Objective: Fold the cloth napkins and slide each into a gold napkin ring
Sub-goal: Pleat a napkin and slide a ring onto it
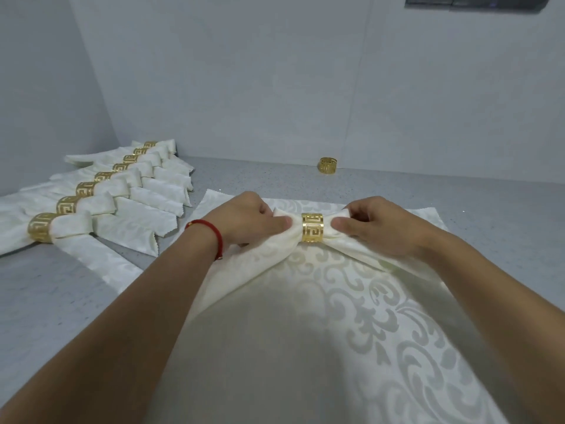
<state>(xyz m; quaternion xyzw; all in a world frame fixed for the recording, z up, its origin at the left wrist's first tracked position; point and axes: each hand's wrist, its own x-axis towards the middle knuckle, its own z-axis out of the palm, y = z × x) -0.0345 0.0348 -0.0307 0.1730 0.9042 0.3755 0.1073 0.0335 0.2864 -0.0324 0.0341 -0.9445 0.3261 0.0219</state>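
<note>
A row of seven finished cream damask napkins, each in a gold fretwork ring, is lying at the left, overlapping. A spare gold ring is standing apart by the pale grey wall. On the grey speckled counter, the left hand and right hand are pinching the cream folded napkin either side of its gold napkin ring, over a flat spread damask cloth.

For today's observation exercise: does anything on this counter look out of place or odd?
Only one thing: a spare gold napkin ring stands alone by the back wall, apart from the row of ringed napkins at left. Nothing looks spilled or damaged.
</note>
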